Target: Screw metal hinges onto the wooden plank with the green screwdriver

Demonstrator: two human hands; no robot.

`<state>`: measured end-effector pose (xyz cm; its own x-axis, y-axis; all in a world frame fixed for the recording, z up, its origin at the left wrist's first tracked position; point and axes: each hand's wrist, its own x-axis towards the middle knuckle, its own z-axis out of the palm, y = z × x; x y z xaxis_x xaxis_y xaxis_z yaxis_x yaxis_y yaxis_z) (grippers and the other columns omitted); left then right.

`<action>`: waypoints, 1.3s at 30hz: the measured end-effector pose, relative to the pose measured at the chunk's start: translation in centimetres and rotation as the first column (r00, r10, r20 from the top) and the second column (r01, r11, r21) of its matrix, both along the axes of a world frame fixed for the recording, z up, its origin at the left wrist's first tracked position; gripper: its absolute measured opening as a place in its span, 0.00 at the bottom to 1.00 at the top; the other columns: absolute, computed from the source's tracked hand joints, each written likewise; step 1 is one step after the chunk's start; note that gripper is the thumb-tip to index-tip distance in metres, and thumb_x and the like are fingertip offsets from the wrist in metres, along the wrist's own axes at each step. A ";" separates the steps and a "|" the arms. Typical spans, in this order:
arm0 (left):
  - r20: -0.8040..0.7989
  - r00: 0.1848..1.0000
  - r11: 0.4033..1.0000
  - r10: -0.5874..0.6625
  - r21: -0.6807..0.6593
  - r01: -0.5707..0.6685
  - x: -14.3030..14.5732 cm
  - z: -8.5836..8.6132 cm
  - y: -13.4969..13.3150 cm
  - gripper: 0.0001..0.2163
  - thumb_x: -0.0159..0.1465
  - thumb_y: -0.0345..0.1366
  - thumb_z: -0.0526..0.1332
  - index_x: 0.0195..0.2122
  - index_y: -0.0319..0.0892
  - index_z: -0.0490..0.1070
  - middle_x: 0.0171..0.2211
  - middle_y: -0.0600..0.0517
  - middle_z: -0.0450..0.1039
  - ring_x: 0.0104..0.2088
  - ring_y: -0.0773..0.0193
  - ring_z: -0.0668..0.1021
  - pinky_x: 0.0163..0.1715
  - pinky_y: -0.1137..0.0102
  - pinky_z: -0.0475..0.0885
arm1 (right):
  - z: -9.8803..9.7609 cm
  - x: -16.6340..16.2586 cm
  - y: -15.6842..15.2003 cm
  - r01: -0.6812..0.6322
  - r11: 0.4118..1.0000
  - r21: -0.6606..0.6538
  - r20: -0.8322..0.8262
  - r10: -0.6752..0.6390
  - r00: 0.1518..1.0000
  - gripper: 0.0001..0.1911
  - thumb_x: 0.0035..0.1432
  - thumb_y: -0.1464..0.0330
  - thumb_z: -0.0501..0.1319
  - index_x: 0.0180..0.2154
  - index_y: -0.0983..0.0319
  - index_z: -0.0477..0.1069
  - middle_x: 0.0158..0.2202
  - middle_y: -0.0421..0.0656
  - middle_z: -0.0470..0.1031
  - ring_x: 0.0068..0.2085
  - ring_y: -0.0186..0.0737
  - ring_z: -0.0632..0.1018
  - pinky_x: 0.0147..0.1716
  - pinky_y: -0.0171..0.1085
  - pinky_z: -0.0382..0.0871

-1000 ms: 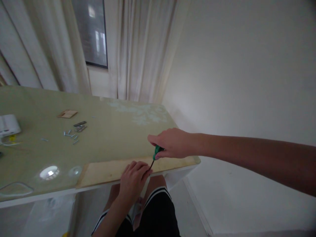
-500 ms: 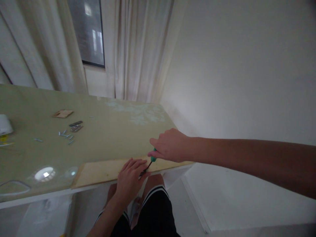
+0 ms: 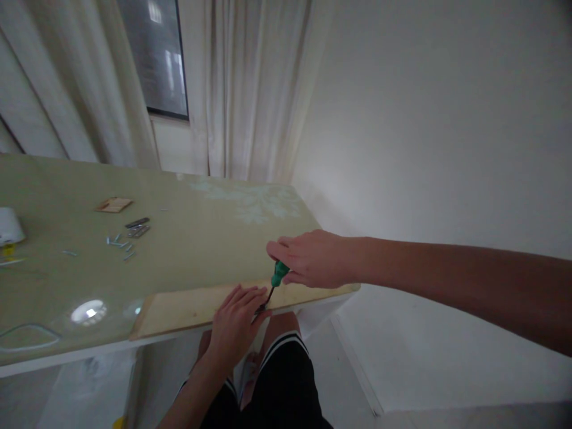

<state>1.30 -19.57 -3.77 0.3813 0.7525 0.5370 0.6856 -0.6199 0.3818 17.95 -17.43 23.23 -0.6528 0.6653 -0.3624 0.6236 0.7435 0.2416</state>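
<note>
A long pale wooden board (image 3: 183, 310) lies along the table's front edge. My left hand (image 3: 236, 319) presses on it, fingers across the top and thumb at the near edge, pinching a small metal hinge (image 3: 260, 309) against the wood. The fingers partly cover the hinge, so its outline is unclear. In my right hand (image 3: 308, 259) is a screwdriver (image 3: 279, 274) with a green handle, the fingers curled round its upper end. Its thin dark shaft slants down to the hinge beside my left fingertips. Whether a screw sits under the tip cannot be made out.
On the green-topped table (image 3: 201, 244), to the left, lie several loose screws (image 3: 118, 242), a few metal hinges (image 3: 138, 229) and a small wooden piece (image 3: 114, 205). A white object (image 3: 9, 225) stands at the far left. A wall (image 3: 424, 149) rises on the right.
My right hand has shifted its grip and turned on the screwdriver, showing more of the green handle. The left hand and the board have stayed in place.
</note>
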 end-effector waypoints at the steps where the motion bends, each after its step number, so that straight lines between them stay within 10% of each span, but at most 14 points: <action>1: 0.000 1.000 1.000 0.000 0.000 0.000 0.0 0.1 0.0 0.12 0.68 0.37 0.69 0.53 0.50 0.80 0.54 0.51 0.83 0.54 0.52 0.83 0.64 0.50 0.70 | -0.1 0.2 0.1 -0.029 0.999 -0.019 -0.017 0.029 0.999 0.21 0.72 0.56 0.61 0.56 0.63 0.65 0.52 0.52 0.81 0.46 0.51 0.84 0.30 0.39 0.62; 7: -0.006 1.000 1.000 0.007 0.017 -0.007 -0.1 0.0 0.1 0.12 0.68 0.38 0.69 0.52 0.50 0.80 0.53 0.52 0.83 0.53 0.52 0.83 0.63 0.50 0.71 | -0.3 0.3 0.5 0.103 0.992 0.075 0.024 -0.105 0.994 0.27 0.72 0.48 0.55 0.55 0.65 0.67 0.42 0.54 0.83 0.41 0.54 0.84 0.29 0.39 0.62; 13: -0.010 1.000 0.999 0.009 0.039 -0.009 -0.1 -0.2 0.1 0.11 0.68 0.40 0.69 0.51 0.50 0.80 0.52 0.52 0.84 0.53 0.51 0.83 0.63 0.51 0.72 | -0.2 0.0 0.6 -0.102 0.995 -0.006 0.015 0.102 0.995 0.22 0.73 0.54 0.59 0.57 0.63 0.64 0.46 0.51 0.82 0.41 0.48 0.84 0.28 0.38 0.59; 17: -0.019 1.000 1.000 0.006 0.028 -0.006 -0.1 0.0 0.0 0.13 0.68 0.39 0.69 0.53 0.51 0.79 0.52 0.52 0.83 0.54 0.51 0.83 0.63 0.51 0.73 | -0.7 -0.1 0.6 -0.012 0.992 0.127 0.038 0.007 0.999 0.28 0.75 0.49 0.50 0.54 0.67 0.67 0.36 0.52 0.82 0.38 0.52 0.84 0.27 0.39 0.59; 23: -0.009 1.000 1.000 0.004 0.012 -0.004 0.0 0.0 0.0 0.12 0.69 0.38 0.68 0.53 0.51 0.79 0.53 0.52 0.83 0.54 0.51 0.83 0.64 0.50 0.72 | -0.3 0.6 1.4 -0.218 0.976 0.014 0.066 0.217 0.974 0.21 0.74 0.54 0.58 0.57 0.63 0.66 0.48 0.51 0.81 0.40 0.48 0.84 0.26 0.37 0.57; 28: 0.000 1.000 1.000 0.005 0.012 -0.005 0.0 0.1 0.0 0.11 0.69 0.38 0.67 0.52 0.51 0.80 0.54 0.52 0.83 0.54 0.52 0.83 0.63 0.52 0.72 | -0.5 0.3 0.3 0.075 0.990 0.118 0.072 -0.084 0.994 0.28 0.76 0.48 0.48 0.50 0.65 0.70 0.37 0.54 0.83 0.38 0.52 0.84 0.28 0.39 0.61; 33: -0.015 1.000 1.000 0.008 0.026 -0.007 0.0 0.3 0.0 0.11 0.69 0.39 0.68 0.52 0.51 0.80 0.53 0.51 0.83 0.53 0.52 0.83 0.63 0.52 0.73 | 0.7 -0.1 0.0 -0.095 0.988 -0.119 0.049 0.102 0.994 0.24 0.70 0.55 0.63 0.58 0.61 0.64 0.44 0.51 0.84 0.40 0.48 0.84 0.27 0.36 0.57; 39: 0.002 1.000 0.999 0.017 0.028 -0.017 0.1 0.4 0.0 0.11 0.70 0.39 0.66 0.53 0.51 0.80 0.52 0.50 0.84 0.52 0.51 0.84 0.62 0.52 0.74 | 0.0 -0.3 0.5 0.023 0.992 0.127 0.090 -0.035 0.995 0.29 0.75 0.47 0.49 0.45 0.65 0.74 0.33 0.53 0.82 0.36 0.52 0.84 0.28 0.38 0.59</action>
<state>1.36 -19.60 -3.39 0.3676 0.7436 0.5585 0.6952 -0.6186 0.3661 17.68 -16.97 23.21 -0.6006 0.7274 -0.3320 0.6153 0.6856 0.3890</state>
